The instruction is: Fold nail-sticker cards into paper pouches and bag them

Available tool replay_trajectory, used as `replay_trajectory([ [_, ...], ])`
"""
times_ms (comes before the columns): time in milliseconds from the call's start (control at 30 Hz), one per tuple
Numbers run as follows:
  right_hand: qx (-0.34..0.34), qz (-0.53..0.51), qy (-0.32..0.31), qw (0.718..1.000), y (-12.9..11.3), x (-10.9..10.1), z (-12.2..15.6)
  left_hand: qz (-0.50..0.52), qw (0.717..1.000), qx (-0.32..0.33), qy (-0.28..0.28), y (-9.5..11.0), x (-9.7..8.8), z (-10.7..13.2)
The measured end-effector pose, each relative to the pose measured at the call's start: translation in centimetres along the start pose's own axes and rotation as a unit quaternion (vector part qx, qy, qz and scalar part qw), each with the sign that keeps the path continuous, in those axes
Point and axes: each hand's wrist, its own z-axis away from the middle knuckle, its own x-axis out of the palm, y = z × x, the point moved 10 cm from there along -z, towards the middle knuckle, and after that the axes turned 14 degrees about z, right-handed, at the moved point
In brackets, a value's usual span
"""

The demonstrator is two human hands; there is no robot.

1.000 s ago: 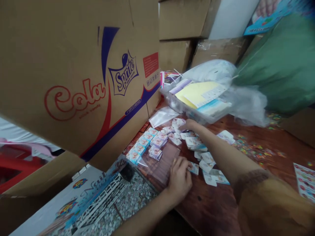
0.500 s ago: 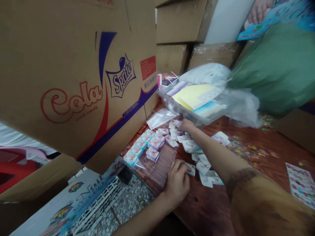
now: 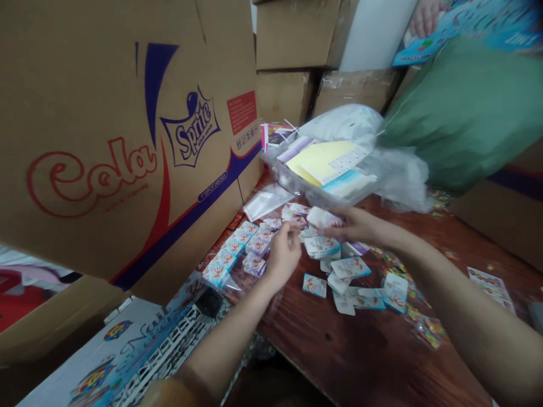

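Observation:
Small printed card packets (image 3: 339, 268) with hand pictures lie scattered on the brown wooden table (image 3: 360, 350). More of them stand in neat rows (image 3: 231, 251) at the table's left edge. My right hand (image 3: 352, 225) hovers over the pile, fingers closed on a white packet (image 3: 320, 216). My left hand (image 3: 285, 251) is raised just left of it, fingers curled and reaching toward that packet; nothing shows in them.
A big Cola and Sprite cardboard box (image 3: 127, 130) looms at left. A clear plastic tray (image 3: 322, 169) of paper sheets sits behind the pile, with plastic bags (image 3: 399, 175), a green bundle (image 3: 462, 107), and stacked cartons (image 3: 297, 34). Sticker sheets (image 3: 492, 285) lie right.
My left hand lifted off the table's near edge and moved up toward the right hand. The right hand drew back from the far pile holding a packet. The view shifted left.

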Motion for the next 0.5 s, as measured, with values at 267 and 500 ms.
replay_trajectory([
  [267,0.074,-0.004,-0.105,0.992,-0.7,11.2,15.2,-0.189,0.945,-0.023,-0.268,-3.6,8.7,-8.7],
  [500,0.104,-0.018,-0.082,0.991,0.5,15.1,18.2,-0.265,0.905,-0.033,-0.331,-5.5,12.7,-10.6],
])
